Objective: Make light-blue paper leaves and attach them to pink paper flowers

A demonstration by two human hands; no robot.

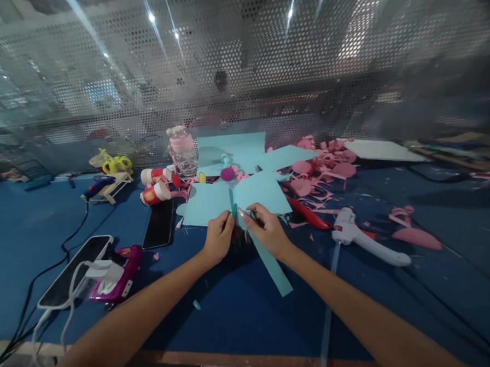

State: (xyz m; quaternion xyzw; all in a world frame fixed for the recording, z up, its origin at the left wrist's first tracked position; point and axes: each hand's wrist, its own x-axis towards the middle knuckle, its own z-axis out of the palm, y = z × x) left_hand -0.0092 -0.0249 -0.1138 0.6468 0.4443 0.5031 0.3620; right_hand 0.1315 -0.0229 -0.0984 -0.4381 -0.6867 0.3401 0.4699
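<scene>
My left hand point(220, 238) is closed in a pinch at the middle of the table, on a narrow teal piece of paper point(234, 208) that stands up between its fingertips. Beside it, my right hand point(269, 232) pinches a light blue paper strip point(274, 267), whose long end slants down toward me. Both sets of fingertips nearly meet; whether the teal piece is part of the strip I cannot tell. Just beyond them lie light blue paper sheets, one on the left point(207, 202) and one on the right point(262, 191).
To the right lie a white glue gun point(367, 243), a red-handled tool point(312, 214) and pink paper scraps point(334, 165). On the left are a black phone point(159, 225), paper cups point(156, 193), a purple device point(124, 272) and cables. A bottle point(184, 154) stands before the perforated metal screen point(238, 58).
</scene>
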